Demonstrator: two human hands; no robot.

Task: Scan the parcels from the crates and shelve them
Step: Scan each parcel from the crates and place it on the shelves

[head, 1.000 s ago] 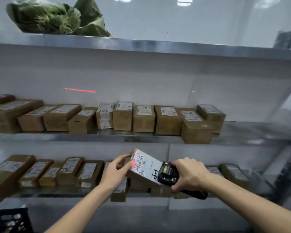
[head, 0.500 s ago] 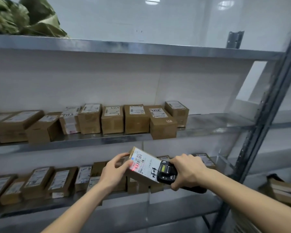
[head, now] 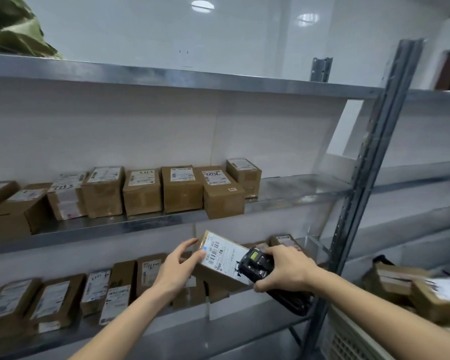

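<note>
The left hand (head: 176, 271) pinches the near-left corner of a small brown parcel (head: 225, 258), fingers curled round its edge and thumb on the white label, holding it tilted in the air in front of the lower shelf (head: 166, 331); the right hand (head: 283, 272) is wrapped round a black handheld scanner (head: 256, 263), whose head sits just at the label's right edge. A small blue mark shows on the label by the left thumb, so the step in hand looks like the scan itself, with shelving not yet begun. Behind the hands, boxes crowd the lower shelf along its front edge, while the middle shelf (head: 296, 201) carries a row of boxes that ends short of its right end, next to the upright post (head: 369, 162). Next, I judge, the parcel needs setting label-up into that bare right-hand stretch, which calls for lifting it clear of the shelf lip. More parcels lie heaped at the far right (head: 413, 289)
</note>
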